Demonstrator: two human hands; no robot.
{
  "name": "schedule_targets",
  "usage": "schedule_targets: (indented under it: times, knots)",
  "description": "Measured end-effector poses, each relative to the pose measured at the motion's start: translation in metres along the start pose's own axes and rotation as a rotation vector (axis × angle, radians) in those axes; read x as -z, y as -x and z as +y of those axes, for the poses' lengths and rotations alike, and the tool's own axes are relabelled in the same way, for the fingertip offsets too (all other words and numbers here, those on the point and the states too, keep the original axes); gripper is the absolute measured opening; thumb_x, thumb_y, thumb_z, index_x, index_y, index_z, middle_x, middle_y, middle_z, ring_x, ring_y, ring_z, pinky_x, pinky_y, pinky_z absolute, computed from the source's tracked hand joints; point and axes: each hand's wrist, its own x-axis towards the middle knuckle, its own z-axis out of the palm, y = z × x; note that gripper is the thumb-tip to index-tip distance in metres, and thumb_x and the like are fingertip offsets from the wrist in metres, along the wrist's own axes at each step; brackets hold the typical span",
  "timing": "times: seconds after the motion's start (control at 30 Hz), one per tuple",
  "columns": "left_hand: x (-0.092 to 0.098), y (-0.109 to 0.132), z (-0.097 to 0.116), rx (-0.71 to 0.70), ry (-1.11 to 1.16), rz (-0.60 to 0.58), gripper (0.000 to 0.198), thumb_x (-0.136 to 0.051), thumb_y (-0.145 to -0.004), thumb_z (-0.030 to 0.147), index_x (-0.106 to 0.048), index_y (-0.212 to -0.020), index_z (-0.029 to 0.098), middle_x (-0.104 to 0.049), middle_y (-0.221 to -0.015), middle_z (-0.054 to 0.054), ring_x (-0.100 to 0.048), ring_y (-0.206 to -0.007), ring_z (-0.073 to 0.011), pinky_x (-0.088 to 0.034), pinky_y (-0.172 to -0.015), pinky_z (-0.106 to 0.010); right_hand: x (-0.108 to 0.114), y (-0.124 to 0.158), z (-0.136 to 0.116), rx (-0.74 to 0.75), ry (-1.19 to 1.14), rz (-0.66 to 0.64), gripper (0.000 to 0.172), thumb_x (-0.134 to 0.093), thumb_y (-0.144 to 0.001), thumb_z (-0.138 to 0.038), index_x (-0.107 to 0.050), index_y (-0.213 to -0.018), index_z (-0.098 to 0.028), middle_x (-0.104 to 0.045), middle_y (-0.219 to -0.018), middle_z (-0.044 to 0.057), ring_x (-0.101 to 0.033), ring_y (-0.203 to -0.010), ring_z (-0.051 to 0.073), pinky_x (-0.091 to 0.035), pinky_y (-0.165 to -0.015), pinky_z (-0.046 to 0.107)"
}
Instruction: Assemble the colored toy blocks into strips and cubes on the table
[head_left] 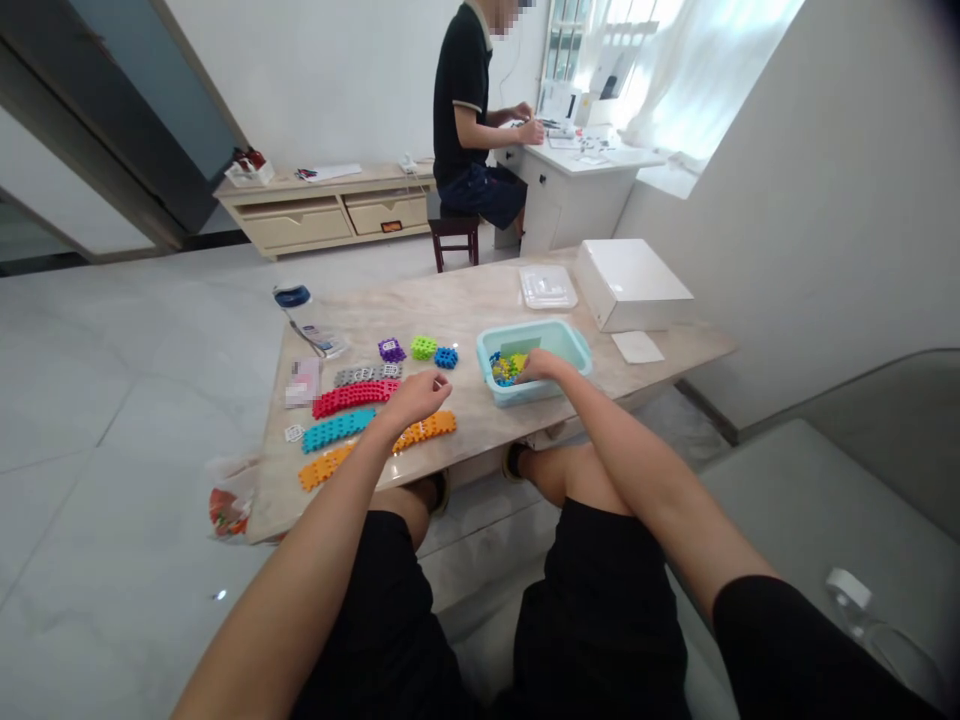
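Observation:
My right hand (538, 366) reaches into a light blue basket (574, 345), its fingertips among small yellow and blue pieces (504, 366); what they grip, if anything, is hidden. My left hand (422, 395) hovers over the table with curled fingers, and whether it holds something is too small to tell. Around it lie rows of joined pieces: grey (367, 375), red (349, 397), teal (337, 430) and orange (427, 430). Beyond it are purple (391, 349), green (424, 347) and blue (446, 357) clusters.
A white box (637, 280), a clear plastic container (548, 286) and a white paper (637, 347) are at the table's right. A bottle (292, 297) and packets stand at the left. Another person (465, 110) sits at a white desk (592, 155) behind.

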Motion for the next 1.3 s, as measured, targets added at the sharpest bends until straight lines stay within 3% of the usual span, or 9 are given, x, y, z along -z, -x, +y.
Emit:
schedule_targets:
  times: [0.27, 0.43, 0.6, 0.77, 0.97, 1.17, 1.3]
  knots:
    - [0.002, 0.004, 0.001, 0.001, 0.046, -0.008, 0.028, -0.059, -0.099, 0.032, -0.075, -0.115, 0.017, -0.083, -0.113, -0.012, -0.076, -0.098, -0.0266, -0.054, -0.081, -0.031, 0.007, 0.002, 0.004, -0.007, -0.218, -0.017, 0.050, -0.100, -0.067, -0.052, -0.080, -0.092, -0.014, -0.075, -0.077, 0.006, -0.070, -0.079, 0.022, -0.057, -0.070, 0.028]
    - [0.004, 0.005, 0.005, -0.008, 0.069, 0.035, 0.035, -0.057, -0.100, 0.030, -0.073, -0.127, 0.014, -0.082, -0.114, -0.015, -0.076, -0.098, -0.0285, -0.054, -0.084, -0.034, 0.012, 0.008, 0.011, -0.015, -0.429, 0.027, 0.042, -0.103, -0.065, -0.042, -0.079, -0.083, -0.012, -0.069, -0.065, 0.003, -0.064, -0.067, 0.017, -0.053, -0.061, 0.025]
    - [0.003, 0.003, 0.006, -0.001, 0.074, 0.061, 0.035, -0.057, -0.101, 0.031, -0.073, -0.127, 0.015, -0.082, -0.114, -0.014, -0.076, -0.100, -0.0285, -0.052, -0.082, -0.033, 0.017, 0.013, 0.020, -0.039, -0.658, 0.112, 0.028, -0.097, -0.079, -0.029, -0.079, -0.091, -0.011, -0.077, -0.080, 0.006, -0.069, -0.071, 0.015, -0.058, -0.063, 0.023]
    - [0.000, 0.001, 0.002, -0.010, 0.071, 0.066, 0.032, -0.058, -0.101, 0.031, -0.074, -0.124, 0.016, -0.083, -0.114, -0.013, -0.076, -0.099, -0.0285, -0.051, -0.080, -0.033, 0.014, 0.011, 0.023, -0.053, -0.775, 0.178, 0.023, -0.094, -0.082, -0.026, -0.077, -0.089, -0.011, -0.081, -0.092, 0.010, -0.075, -0.082, 0.017, -0.063, -0.068, 0.023]
    - [-0.001, 0.001, 0.000, -0.013, 0.086, 0.076, 0.029, -0.058, -0.100, 0.029, -0.076, -0.119, 0.015, -0.083, -0.114, -0.014, -0.076, -0.097, -0.0283, -0.053, -0.080, -0.034, 0.002, 0.004, 0.023, -0.072, -0.727, 0.208, 0.027, -0.095, -0.081, -0.028, -0.080, -0.096, -0.012, -0.082, -0.093, 0.010, -0.075, -0.080, 0.018, -0.063, -0.069, 0.025]
    - [0.000, 0.003, 0.001, -0.035, 0.106, 0.083, 0.028, -0.060, -0.099, 0.028, -0.077, -0.117, 0.016, -0.083, -0.112, -0.014, -0.075, -0.097, -0.0277, -0.053, -0.082, -0.033, -0.003, -0.008, 0.025, -0.061, -0.513, 0.266, 0.022, -0.093, -0.078, -0.028, -0.084, -0.092, -0.014, -0.082, -0.084, 0.008, -0.077, -0.089, 0.024, -0.059, -0.078, 0.026]
    - [0.000, 0.003, 0.001, -0.037, 0.103, 0.082, 0.029, -0.059, -0.098, 0.027, -0.077, -0.117, 0.014, -0.082, -0.113, -0.015, -0.075, -0.099, -0.0279, -0.052, -0.080, -0.033, -0.002, -0.016, 0.029, -0.069, -0.381, 0.291, 0.021, -0.084, -0.083, -0.023, -0.086, -0.101, -0.013, -0.085, -0.096, 0.011, -0.079, -0.097, 0.024, -0.056, -0.083, 0.025]
